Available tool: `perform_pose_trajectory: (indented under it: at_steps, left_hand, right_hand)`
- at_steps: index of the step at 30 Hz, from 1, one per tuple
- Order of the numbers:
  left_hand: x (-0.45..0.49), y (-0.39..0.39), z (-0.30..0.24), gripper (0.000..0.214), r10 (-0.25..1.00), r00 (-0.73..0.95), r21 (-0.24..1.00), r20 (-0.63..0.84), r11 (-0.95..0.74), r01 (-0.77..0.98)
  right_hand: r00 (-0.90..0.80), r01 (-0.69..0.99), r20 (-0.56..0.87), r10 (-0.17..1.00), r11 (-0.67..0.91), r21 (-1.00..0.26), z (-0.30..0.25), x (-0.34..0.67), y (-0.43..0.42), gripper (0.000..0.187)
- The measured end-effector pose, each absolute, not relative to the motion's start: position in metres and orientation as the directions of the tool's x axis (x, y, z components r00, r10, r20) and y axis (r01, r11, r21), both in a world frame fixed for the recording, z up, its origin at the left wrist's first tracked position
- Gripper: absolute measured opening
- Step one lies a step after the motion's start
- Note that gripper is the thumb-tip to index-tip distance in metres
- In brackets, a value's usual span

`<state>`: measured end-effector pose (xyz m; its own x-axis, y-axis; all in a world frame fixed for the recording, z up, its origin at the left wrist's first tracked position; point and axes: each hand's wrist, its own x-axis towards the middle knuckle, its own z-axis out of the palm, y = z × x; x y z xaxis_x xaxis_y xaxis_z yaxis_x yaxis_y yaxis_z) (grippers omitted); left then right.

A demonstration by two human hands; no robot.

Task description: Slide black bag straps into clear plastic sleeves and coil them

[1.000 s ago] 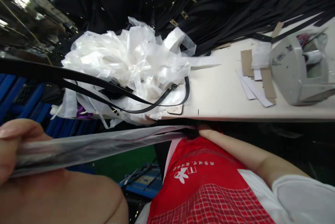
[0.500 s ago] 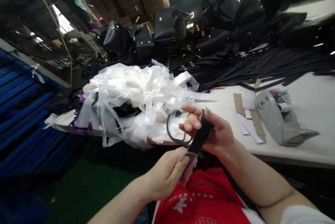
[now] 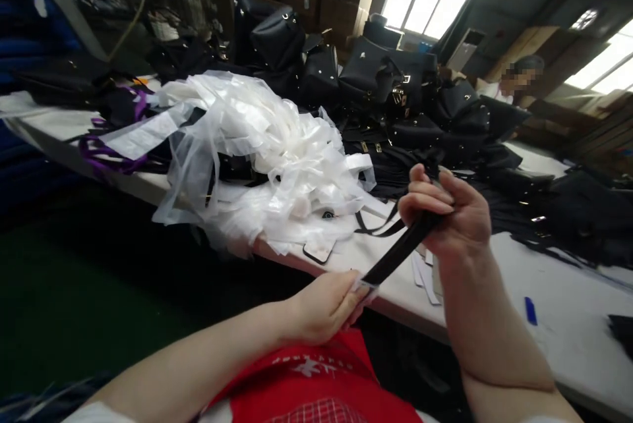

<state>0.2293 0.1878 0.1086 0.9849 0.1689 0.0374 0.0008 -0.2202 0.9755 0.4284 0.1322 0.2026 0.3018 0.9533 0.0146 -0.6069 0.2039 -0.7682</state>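
Note:
A black strap [image 3: 398, 253] runs slanting between my two hands, just above the near edge of the white table [image 3: 558, 331]. My right hand [image 3: 445, 212] is closed around its upper part, fingers curled over it. My left hand [image 3: 324, 304] pinches the lower end, where a bit of clear plastic wrap shows at my fingertips. A heap of crumpled clear plastic wrappers [image 3: 257, 153] lies on the table left of my hands, with a thin black strap loop [image 3: 376, 225] trailing out of it.
Several black handbags [image 3: 366, 74] and loose black straps [image 3: 494, 179] are piled across the back of the table. A small blue object [image 3: 529, 311] lies at right. Purple ribbon [image 3: 106, 153] sits at the table's left end. Another person [image 3: 519, 80] is far behind.
The view has swung upward and rightward. My right hand has lifted with the strap, stretching it out straighter from my left hand, which still pinches the lower end.

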Motion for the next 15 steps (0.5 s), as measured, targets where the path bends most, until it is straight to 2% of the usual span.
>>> perform_pose_trajectory:
  at_steps: [2,5,9,11,15]
  left_hand:
    - [0.228,0.186,0.101,0.051,0.143,0.988,0.967,0.063,-0.255,-0.025]
    - [0.232,0.189,0.104,0.051,0.117,0.984,0.971,0.13,-0.218,-0.103]
    - [0.248,0.196,0.123,0.05,0.2,0.957,0.977,0.212,-0.065,-0.202]
    - [0.253,0.196,0.127,0.051,0.255,0.938,0.97,0.235,-0.002,-0.243]
    - [0.253,0.187,0.114,0.05,0.21,0.957,0.979,0.202,-0.041,-0.198]
  right_hand:
    - [0.317,-0.623,0.024,0.948,0.227,-0.749,0.213,0.439,0.135,0.003]
    - [0.274,-0.567,0.053,0.96,0.206,-0.798,0.213,0.426,0.138,0.007]
    - [0.166,-0.367,0.112,0.98,0.167,-0.915,0.202,0.387,0.14,0.021]
    - [0.136,-0.295,0.098,0.986,0.134,-0.946,0.203,0.381,0.141,0.023]
    - [0.301,-0.419,0.082,0.95,0.209,-0.883,0.23,0.415,0.141,0.012]
